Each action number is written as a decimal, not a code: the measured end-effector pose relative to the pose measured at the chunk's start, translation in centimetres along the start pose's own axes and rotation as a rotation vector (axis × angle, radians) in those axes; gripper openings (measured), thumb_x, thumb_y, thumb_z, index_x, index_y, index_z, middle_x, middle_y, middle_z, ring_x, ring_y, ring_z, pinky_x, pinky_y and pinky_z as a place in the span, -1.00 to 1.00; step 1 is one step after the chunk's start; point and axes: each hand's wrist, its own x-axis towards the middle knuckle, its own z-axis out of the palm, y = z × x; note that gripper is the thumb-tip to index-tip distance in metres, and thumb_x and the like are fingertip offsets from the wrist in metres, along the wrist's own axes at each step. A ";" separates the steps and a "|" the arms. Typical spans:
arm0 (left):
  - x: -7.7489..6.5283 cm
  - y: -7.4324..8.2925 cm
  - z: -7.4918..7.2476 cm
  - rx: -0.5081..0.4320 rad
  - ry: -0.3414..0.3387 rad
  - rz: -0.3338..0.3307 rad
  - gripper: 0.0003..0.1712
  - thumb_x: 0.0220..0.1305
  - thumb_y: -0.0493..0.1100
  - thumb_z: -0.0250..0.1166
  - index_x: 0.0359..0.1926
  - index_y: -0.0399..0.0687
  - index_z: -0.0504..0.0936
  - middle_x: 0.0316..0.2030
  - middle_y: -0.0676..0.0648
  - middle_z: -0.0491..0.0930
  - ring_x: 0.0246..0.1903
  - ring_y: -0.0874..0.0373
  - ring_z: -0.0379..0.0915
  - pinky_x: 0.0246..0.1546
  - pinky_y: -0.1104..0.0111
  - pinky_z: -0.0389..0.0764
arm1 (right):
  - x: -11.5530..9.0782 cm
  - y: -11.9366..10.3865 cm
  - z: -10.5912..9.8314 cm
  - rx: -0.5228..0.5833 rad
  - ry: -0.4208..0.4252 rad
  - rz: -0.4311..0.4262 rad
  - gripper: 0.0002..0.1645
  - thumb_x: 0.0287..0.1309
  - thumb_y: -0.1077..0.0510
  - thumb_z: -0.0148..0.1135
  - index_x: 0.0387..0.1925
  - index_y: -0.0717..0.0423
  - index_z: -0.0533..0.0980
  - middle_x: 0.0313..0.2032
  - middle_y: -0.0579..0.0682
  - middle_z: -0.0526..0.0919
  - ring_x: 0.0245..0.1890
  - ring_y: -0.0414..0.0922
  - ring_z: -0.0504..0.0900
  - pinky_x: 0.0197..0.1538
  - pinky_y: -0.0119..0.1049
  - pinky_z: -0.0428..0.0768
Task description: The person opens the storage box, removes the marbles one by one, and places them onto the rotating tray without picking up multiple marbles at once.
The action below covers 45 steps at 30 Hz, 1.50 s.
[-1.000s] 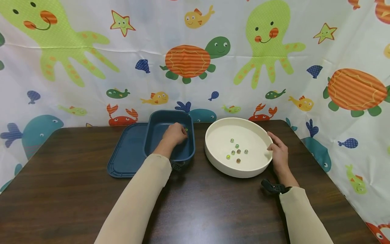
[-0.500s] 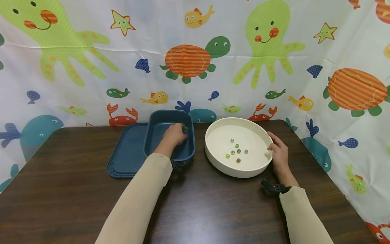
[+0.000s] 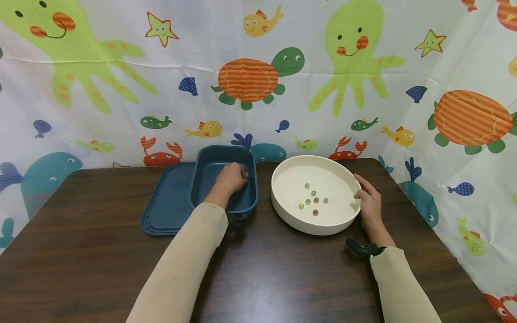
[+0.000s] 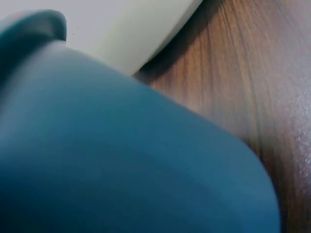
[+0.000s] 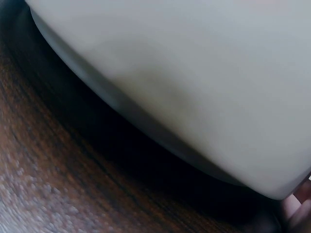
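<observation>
My left hand (image 3: 231,177) reaches down into a blue rectangular container (image 3: 205,179), fingers bent toward its right inner wall. A small green marble (image 3: 247,173) shows right by those fingers; the fingertips are hidden, and I cannot tell whether they pinch anything. My right hand (image 3: 370,204) grips the right rim of a round cream tray (image 3: 291,172), thumb over the edge and fingers along the outside. Several glass marbles, among them a yellow-green marble (image 3: 301,206) and a brownish marble (image 3: 315,212), lie on the tray's floor. Blurred container wall (image 4: 121,155) fills much of the left wrist view.
A flat blue lid (image 3: 165,202) lies on the dark wooden table (image 3: 258,278), partly under the container's left side. Behind the table hangs a white curtain (image 3: 161,85) printed with sea animals. The cream tray's side (image 5: 194,73) dominates the right wrist view.
The left hand shifts only slightly inside the container, and the green by its fingers shows a little differently. A yellow-green marble in the tray has crept slightly left. The right hand keeps its grip.
</observation>
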 end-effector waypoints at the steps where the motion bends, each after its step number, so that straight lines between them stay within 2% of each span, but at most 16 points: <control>1: 0.0 0.0 -0.1 -0.006 -0.003 -0.001 -0.76 0.44 -0.20 0.20 0.03 -0.19 0.66 0.02 -0.22 0.65 -0.03 -0.09 0.54 0.19 0.00 0.57 | 0.0 0.0 0.0 -0.001 0.000 -0.001 -0.23 0.20 0.40 -0.20 0.45 0.05 0.36 0.50 -0.03 0.32 0.47 -0.03 0.33 0.53 -0.08 0.27; 18: 0.0 0.1 -0.3 0.011 0.007 -0.018 -0.79 0.45 -0.18 0.20 -0.04 -0.16 0.69 -0.01 -0.19 0.67 -0.07 -0.06 0.55 0.14 0.05 0.58 | -0.1 0.1 0.1 -0.004 0.008 -0.010 -0.23 0.18 0.41 -0.19 0.44 0.07 0.38 0.49 -0.02 0.34 0.44 -0.04 0.35 0.52 -0.08 0.28; 24: -0.3 0.6 -0.9 -0.019 0.047 0.016 -0.78 0.45 -0.15 0.21 -0.05 -0.15 0.70 -0.09 -0.18 0.69 -0.16 -0.02 0.58 0.00 0.11 0.63 | -0.1 0.0 0.2 -0.006 0.008 -0.012 -0.23 0.17 0.41 -0.19 0.43 0.07 0.38 0.48 -0.01 0.35 0.43 -0.05 0.36 0.51 -0.08 0.29; 29: -1.0 1.7 -1.5 -0.052 0.099 0.038 -0.79 0.43 -0.09 0.25 -0.08 -0.10 0.71 -0.16 -0.13 0.72 -0.26 0.02 0.60 -0.14 0.14 0.62 | -0.1 0.0 0.1 -0.001 0.013 -0.006 -0.23 0.18 0.41 -0.20 0.43 0.07 0.38 0.49 -0.02 0.35 0.44 -0.06 0.36 0.51 -0.09 0.30; 33: -1.8 2.9 -2.2 -0.065 0.127 0.082 -0.76 0.41 -0.05 0.29 -0.07 -0.08 0.72 -0.12 -0.11 0.72 -0.21 0.02 0.61 -0.13 0.13 0.63 | -0.1 -0.1 0.0 -0.011 0.014 -0.002 -0.23 0.18 0.41 -0.20 0.44 0.06 0.38 0.49 -0.03 0.34 0.45 -0.06 0.34 0.51 -0.08 0.29; 38: -2.8 5.2 -2.5 -0.105 0.080 0.195 -0.74 0.39 -0.06 0.31 -0.04 -0.11 0.72 -0.09 -0.13 0.71 -0.17 0.01 0.61 -0.14 0.18 0.66 | -0.2 -0.1 0.0 -0.014 0.012 -0.002 -0.22 0.18 0.41 -0.21 0.44 0.06 0.37 0.50 -0.02 0.33 0.45 -0.05 0.33 0.51 -0.07 0.28; 42: -3.2 7.2 -1.5 -0.116 0.014 0.289 -0.77 0.38 -0.11 0.32 -0.06 -0.13 0.73 -0.15 -0.12 0.71 -0.18 0.05 0.62 -0.18 0.26 0.66 | -0.2 -0.1 0.2 -0.012 0.012 -0.007 -0.22 0.17 0.41 -0.20 0.44 0.07 0.37 0.49 -0.02 0.34 0.45 -0.06 0.33 0.50 -0.09 0.29; 45: -3.1 8.7 -0.2 -0.106 -0.021 0.327 -0.80 0.38 -0.13 0.32 -0.09 -0.12 0.74 -0.18 -0.10 0.72 -0.20 0.08 0.61 -0.18 0.29 0.64 | -0.2 -0.1 0.2 -0.013 0.016 -0.010 -0.22 0.17 0.42 -0.19 0.43 0.07 0.38 0.49 -0.02 0.35 0.45 -0.07 0.34 0.49 -0.10 0.30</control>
